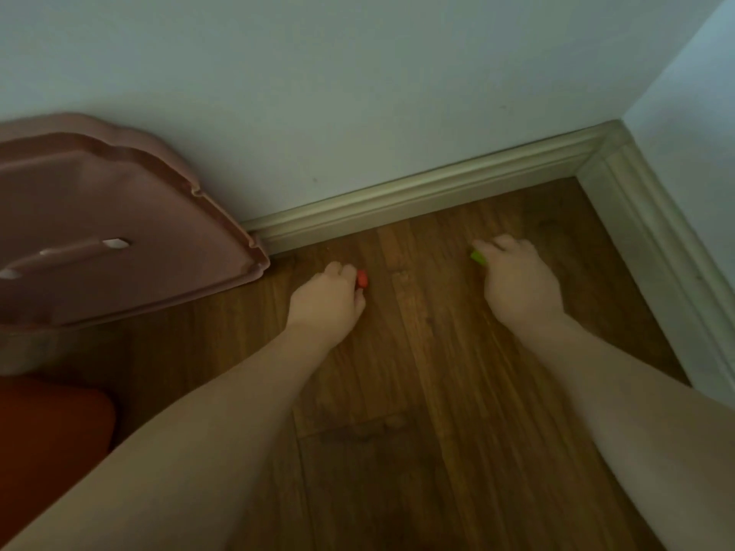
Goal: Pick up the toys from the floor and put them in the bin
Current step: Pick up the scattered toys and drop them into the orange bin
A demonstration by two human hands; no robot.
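Low over the wooden floor, the left hand curls its fingers round a red toy and the right hand round a green toy, and either small piece might slip before reaching the lidded pink bin.

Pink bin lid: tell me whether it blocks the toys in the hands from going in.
Yes. The pink lid covers the bin at left. The left hand grips a red toy, the right hand a green toy; no opening shows.
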